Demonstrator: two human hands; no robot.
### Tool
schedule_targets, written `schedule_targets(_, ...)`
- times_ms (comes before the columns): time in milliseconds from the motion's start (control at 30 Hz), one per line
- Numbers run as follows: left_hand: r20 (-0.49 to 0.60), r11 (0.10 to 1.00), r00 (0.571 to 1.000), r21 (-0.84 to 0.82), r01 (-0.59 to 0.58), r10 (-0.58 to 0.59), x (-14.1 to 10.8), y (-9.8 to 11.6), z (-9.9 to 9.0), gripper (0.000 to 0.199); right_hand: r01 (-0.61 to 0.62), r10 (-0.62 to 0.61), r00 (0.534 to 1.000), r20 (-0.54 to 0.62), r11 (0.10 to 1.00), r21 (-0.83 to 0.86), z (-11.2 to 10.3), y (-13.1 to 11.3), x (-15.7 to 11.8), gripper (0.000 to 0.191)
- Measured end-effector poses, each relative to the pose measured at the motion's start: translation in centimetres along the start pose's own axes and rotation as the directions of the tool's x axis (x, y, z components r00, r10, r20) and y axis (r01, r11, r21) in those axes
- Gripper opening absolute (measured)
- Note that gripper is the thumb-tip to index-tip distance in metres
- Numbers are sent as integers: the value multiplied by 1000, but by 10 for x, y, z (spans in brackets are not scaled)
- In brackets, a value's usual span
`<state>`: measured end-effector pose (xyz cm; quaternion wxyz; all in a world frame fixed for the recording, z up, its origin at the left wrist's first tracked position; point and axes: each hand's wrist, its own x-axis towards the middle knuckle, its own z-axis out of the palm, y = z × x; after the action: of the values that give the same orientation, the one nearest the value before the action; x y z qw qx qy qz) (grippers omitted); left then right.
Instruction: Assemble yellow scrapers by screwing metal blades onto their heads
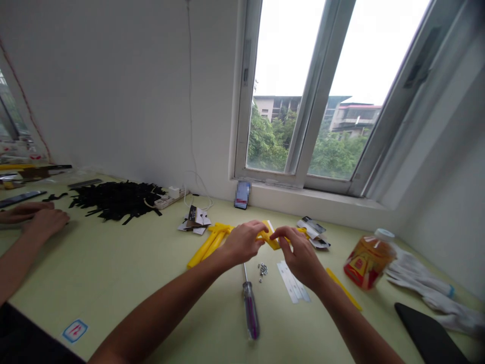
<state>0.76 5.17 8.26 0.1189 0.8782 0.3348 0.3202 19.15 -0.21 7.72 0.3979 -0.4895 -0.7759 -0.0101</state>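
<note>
Both my hands are raised over the table around a yellow plastic piece [273, 242] with a white strip on it. My left hand [246, 241] pinches its left end, and my right hand [297, 248] has its fingers closed on the right side. Below them a screwdriver [250, 311] with a clear and purple handle lies on the table, its shaft pointing toward my left hand. Small metal nuts [262, 269] sit right of the shaft. White strips [292, 283] lie under my right hand. Several yellow parts [206, 247] rest beside my left hand.
At the right are a bottle of orange liquid [369, 259], white gloves [424, 285], a black flat object [430, 331] and a yellow strip [344, 289]. A phone [242, 195] leans by the window. A black pile [117, 198] and another person's hands [45, 220] are at left.
</note>
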Motion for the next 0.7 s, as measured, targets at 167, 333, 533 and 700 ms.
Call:
schedule_targets(167, 35, 997, 999, 79, 22, -25, 0, -4, -3, 39, -1, 5, 998, -64, 998, 65, 2, 10, 0, 22)
schedule_targets(333, 67, 977, 996, 208, 40, -55, 3, -8, -7, 36, -73, 75, 991, -111, 997, 21, 7, 31, -1, 19)
schedule_targets(533, 85, 954, 996, 301, -14, -12, 4, -14, -8, 21, -120, 98, 878, 468, 993, 18, 31, 46, -18, 23)
schedule_targets(700, 78, 939, 996, 336, -69, 45, 3, -15, -8, 22, -35, 54, 860, 507, 998, -47, 55, 37, -32, 19)
